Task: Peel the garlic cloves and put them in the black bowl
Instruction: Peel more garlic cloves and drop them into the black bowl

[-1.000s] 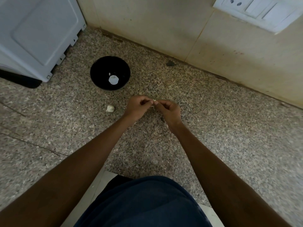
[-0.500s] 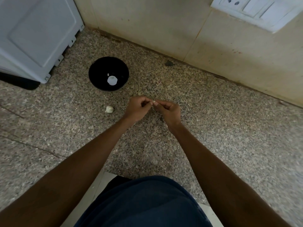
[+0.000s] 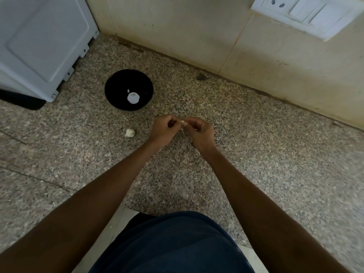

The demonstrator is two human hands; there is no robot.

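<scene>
A black bowl [image 3: 118, 83] stands on the speckled granite counter [image 3: 256, 154], with a white reflection and a small white speck inside it. A white piece of garlic [image 3: 129, 132] lies on the counter below the bowl. My left hand [image 3: 162, 131] and my right hand [image 3: 201, 133] meet fingertip to fingertip just right of that piece. Between them they pinch a small garlic clove [image 3: 183, 121], of which only a pale tip shows. Both hands hover slightly above the counter, to the lower right of the bowl.
A white appliance [image 3: 39, 42] stands at the back left, close to the bowl. A beige wall [image 3: 197, 32] runs along the back, with a white switch plate [image 3: 303, 12] at the top right. Bits of pale garlic skin [image 3: 183, 132] lie under my hands.
My hands stay together on the clove with only small finger movements. The view has shifted slightly.
</scene>
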